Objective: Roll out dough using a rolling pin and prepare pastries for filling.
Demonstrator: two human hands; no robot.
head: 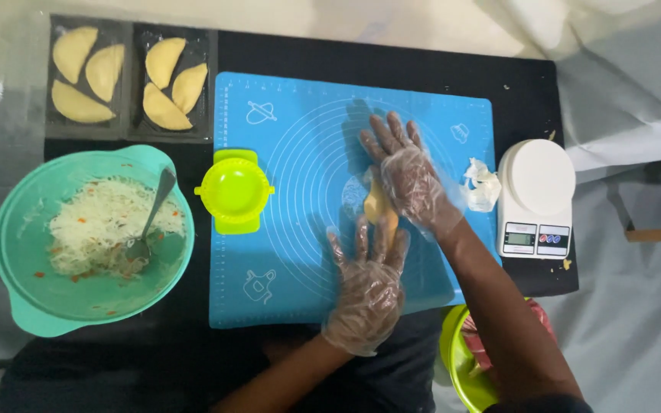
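The small pale-yellow lump of dough (377, 206) is largely covered: only a strip shows between the two gloved hands, so its full outline cannot be made out. It lies on the blue silicone pastry mat (307, 252), right of the mat's centre. A yellow-green bowl (457, 367) beyond the mat's near right corner is cut off by the forearm and the frame edge; its reddish contents are unclear. The person's dark-clothed body fills the near edge of the view.

The left hand (366, 291), in a clear plastic glove, lies flat with fingers spread, its fingertips (382, 233) touching the near end of the dough. The right hand (411, 180), likewise gloved, is spread flat with the palm over the far end of the dough. Neither hand is closed round anything; both press downward.

Just left of the mat stands a lime-green hinged dumpling press (234, 191), open. Further left is a teal plastic bowl (17, 252) of shredded white filling with orange flecks, a metal spoon (151, 218) resting in it. Beyond the mat's far left corner, two black trays (128, 76) hold six half-moon pastries (164, 108). Right of the mat sit a crumpled plastic scrap (482, 183) and a white digital kitchen scale (535, 199), all on the black worktop (392, 65).
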